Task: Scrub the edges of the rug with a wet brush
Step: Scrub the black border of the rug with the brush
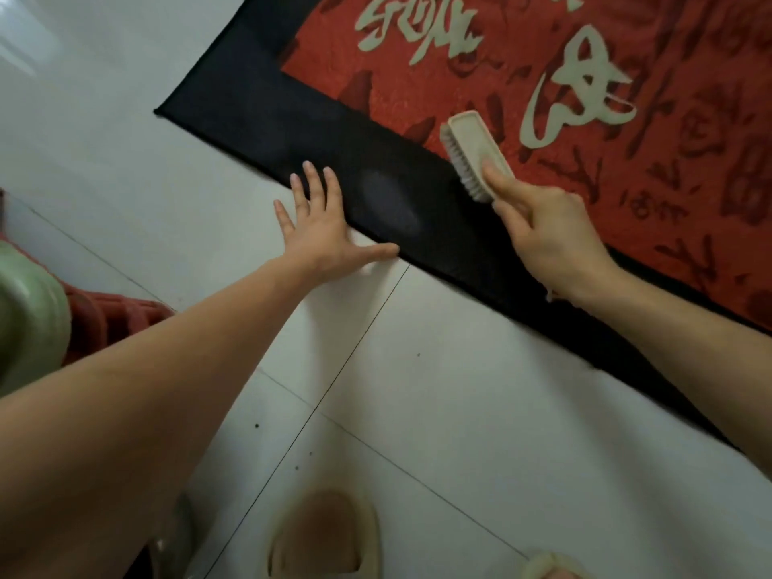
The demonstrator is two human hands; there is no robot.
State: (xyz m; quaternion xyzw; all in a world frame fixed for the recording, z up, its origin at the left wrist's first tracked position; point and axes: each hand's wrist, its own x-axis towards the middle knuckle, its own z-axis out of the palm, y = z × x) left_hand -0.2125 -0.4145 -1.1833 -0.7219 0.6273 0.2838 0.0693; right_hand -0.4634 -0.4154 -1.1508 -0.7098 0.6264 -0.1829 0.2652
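a cream scrubbing brush (476, 154) is gripped at its near end by the right hand (547, 236), fingers curled round it, bristles set where the black border (259, 102) of the red rug (543, 56) meets the red field, while the left hand (321, 231) is laid flat, fingers spread, holding nothing, across the border's outer edge and the white tiled floor (417, 390). the rug could be dragged or bunched on the smooth tiles if the flat hand is lifted. a pale patch (388, 198) could be missed if strokes stray onto the red.
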